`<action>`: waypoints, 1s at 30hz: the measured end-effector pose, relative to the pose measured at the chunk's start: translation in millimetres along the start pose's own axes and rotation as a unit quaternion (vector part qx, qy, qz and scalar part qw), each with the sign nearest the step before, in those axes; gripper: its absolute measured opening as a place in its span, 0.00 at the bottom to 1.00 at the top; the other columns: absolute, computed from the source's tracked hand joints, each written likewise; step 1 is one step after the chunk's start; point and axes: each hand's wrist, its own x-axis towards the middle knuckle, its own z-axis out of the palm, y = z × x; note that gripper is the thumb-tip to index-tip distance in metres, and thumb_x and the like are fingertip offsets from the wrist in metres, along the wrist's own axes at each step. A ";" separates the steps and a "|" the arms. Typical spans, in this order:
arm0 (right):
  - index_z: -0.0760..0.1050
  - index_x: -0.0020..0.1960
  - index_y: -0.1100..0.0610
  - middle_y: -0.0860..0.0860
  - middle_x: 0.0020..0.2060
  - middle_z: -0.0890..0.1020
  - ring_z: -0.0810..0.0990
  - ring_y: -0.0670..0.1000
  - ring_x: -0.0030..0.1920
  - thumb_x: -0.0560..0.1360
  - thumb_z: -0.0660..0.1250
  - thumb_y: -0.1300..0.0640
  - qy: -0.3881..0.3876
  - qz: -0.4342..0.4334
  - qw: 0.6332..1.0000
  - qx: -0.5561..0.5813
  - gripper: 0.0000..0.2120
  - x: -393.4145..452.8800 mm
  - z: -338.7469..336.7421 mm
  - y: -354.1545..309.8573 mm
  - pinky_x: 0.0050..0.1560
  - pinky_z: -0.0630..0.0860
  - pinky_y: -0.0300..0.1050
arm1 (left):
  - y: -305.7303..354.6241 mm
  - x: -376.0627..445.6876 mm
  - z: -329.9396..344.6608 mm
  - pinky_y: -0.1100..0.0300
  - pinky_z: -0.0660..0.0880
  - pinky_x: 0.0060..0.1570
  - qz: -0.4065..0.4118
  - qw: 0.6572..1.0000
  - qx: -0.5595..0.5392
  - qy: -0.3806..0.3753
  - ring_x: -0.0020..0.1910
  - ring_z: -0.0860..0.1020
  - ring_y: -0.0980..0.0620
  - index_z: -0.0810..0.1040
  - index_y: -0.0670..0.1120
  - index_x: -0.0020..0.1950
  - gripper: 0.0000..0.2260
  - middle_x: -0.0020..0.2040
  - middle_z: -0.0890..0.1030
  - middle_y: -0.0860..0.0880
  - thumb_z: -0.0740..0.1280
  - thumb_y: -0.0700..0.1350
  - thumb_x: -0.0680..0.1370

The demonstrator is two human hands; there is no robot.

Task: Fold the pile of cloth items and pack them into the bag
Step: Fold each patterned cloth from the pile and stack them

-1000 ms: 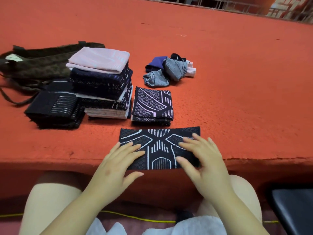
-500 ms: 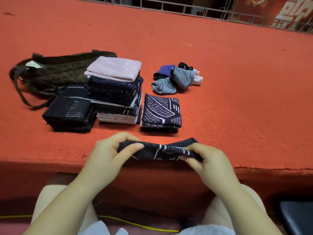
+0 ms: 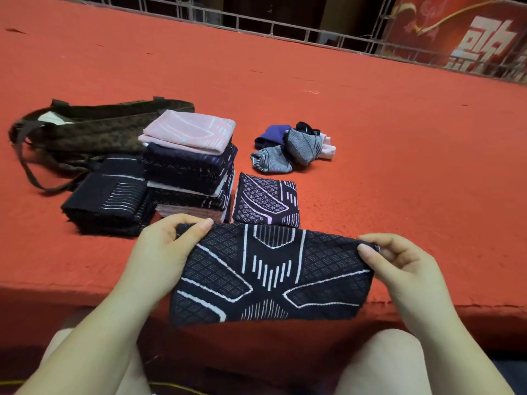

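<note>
Cloth, black with white lines (image 3: pixel 271 277), now hangs spread in front of you, where half a second ago it was a thin bunched strip pinched low at the platform's edge and a second ago it lay flat under your open palms. Its long axis runs left to right across your view, the top edge stretched between your two hands and the lower edge dropping below the front lip of the red platform (image 3: pixel 370 138), over your knees. The patterned face is turned toward you. Going by size, the brown bag (image 3: pixel 94 132) lies flat at the far left with its strap looped toward you; beside it stands the tall stack of folded cloths (image 3: pixel 189 166) topped by a pink one, with a lower black folded stack (image 3: pixel 105 203) at its left and a small folded patterned stack (image 3: pixel 266 201) at its right, just behind the cloth you hold. Farther back and to the right sits the small unfolded pile (image 3: pixel 293 148) of grey, blue and pink pieces. Your left hand (image 3: pixel 168 246) grips the cloth's upper left corner, thumb on the front and fingers curled behind. Your right hand (image 3: pixel 399 263) pinches the upper right corner the same way, thumb on top.
</note>
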 end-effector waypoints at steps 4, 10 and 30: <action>0.81 0.37 0.53 0.50 0.26 0.80 0.76 0.42 0.27 0.58 0.79 0.44 0.020 0.026 0.999 0.038 0.16 3.4 -0.1 -8.1 0.29 0.72 0.30 | 2.4 1.6 -1.3 0.55 0.75 0.43 -0.033 0.999 -0.015 -0.026 0.35 0.80 0.56 0.83 0.53 0.36 0.06 0.35 0.84 0.51 0.69 0.51 0.72; 0.73 0.39 0.62 0.51 0.21 0.76 0.74 0.41 0.23 0.70 0.67 0.59 0.054 0.077 0.993 0.077 0.06 11.0 6.9 -7.9 0.27 0.73 0.31 | -3.0 3.3 2.0 0.56 0.74 0.39 -0.056 0.998 -0.010 -0.031 0.32 0.80 0.57 0.82 0.47 0.36 0.08 0.34 0.84 0.49 0.69 0.48 0.74; 0.62 0.71 0.40 0.34 0.69 0.63 0.60 0.35 0.71 0.64 0.57 0.22 -0.223 -0.079 0.929 -0.286 0.40 -38.9 116.6 42.0 0.71 0.55 0.34 | -22.2 0.7 -2.6 0.61 0.77 0.31 -0.159 0.977 -0.103 -0.095 0.38 0.83 0.51 0.75 0.49 0.59 0.12 0.44 0.85 0.46 0.65 0.38 0.77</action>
